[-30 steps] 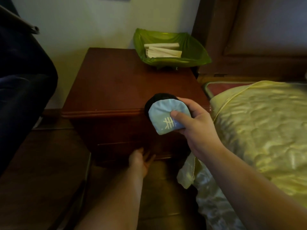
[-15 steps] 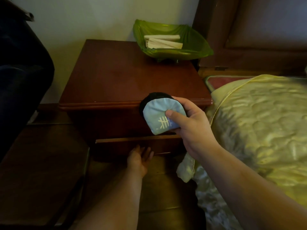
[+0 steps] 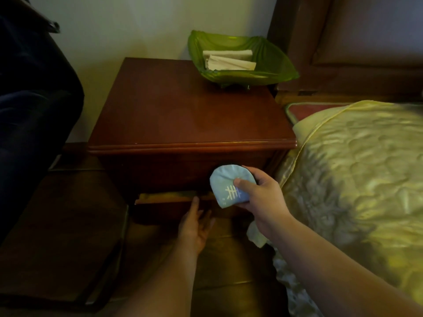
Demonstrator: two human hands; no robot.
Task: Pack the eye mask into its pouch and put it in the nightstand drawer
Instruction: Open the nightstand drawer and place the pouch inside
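The person is crouching at the nightstand (image 3: 183, 115), and the right hand (image 3: 258, 195) is pinching the light blue pouch (image 3: 225, 187) between thumb and fingers, holding it just in front of the cabinet face, right above the drawer (image 3: 169, 199). A dark edge is peeking out behind the pouch's top, likely the eye mask, though I cannot tell for certain. The left hand (image 3: 194, 227) is reaching under the drawer front with its fingers loosely spread, touching the lower edge rather than gripping anything. To do this step well, I think the left hand should be drawing the drawer out further, since only a narrow slot is showing, and the right hand should be waiting until the gap is wide enough, then lowering the pouch flat inside. Compared with a second ago, the drawer is now standing open where it looked shut, and the pouch has dropped from the tabletop edge down to drawer level.
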